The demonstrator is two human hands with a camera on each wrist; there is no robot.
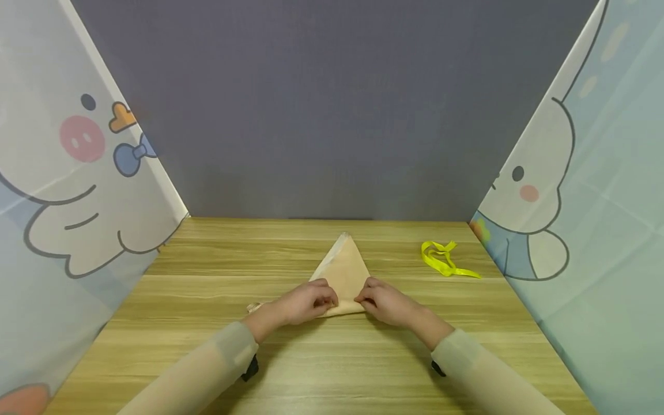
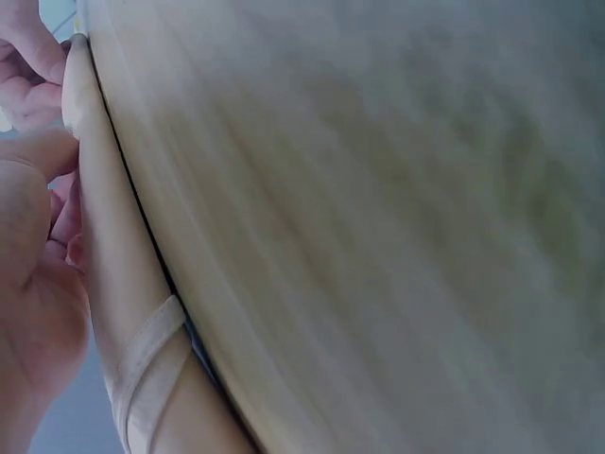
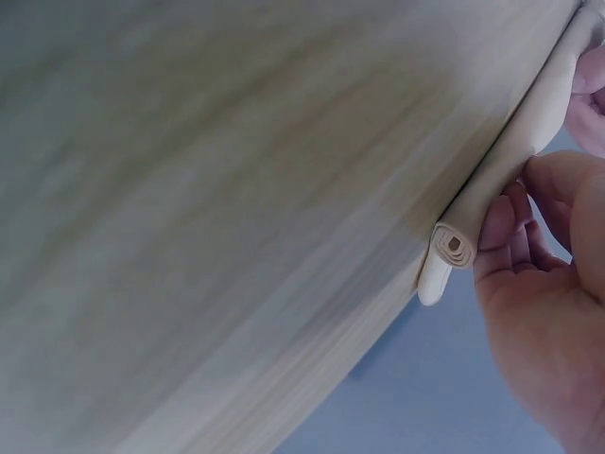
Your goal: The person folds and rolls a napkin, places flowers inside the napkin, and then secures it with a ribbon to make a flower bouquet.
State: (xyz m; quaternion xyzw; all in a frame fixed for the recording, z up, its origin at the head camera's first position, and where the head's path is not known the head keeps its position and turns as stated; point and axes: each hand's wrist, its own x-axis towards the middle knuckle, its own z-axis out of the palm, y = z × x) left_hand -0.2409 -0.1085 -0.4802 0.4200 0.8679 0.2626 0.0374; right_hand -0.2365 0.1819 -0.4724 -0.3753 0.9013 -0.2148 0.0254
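Observation:
A beige cloth (image 1: 346,268) lies on the table as a triangle, its tip pointing away from me and a paler strip along its left side. Its near edge is rolled up; the roll's spiral end (image 3: 455,246) shows in the right wrist view. A narrow strap (image 2: 149,364) crosses the roll in the left wrist view. My left hand (image 1: 307,301) pinches the rolled edge left of its middle, fingers curled. A short way to the right, my right hand (image 1: 390,302) grips the same roll between thumb and fingers. Part of the cloth is hidden behind the left hand.
A bright yellow ribbon (image 1: 445,262) lies loosely looped at the right on the wood-grain table (image 1: 332,369). A dark grey panel (image 1: 332,115) stands behind the table. Cartoon-printed cloth walls (image 1: 98,202) close in both sides.

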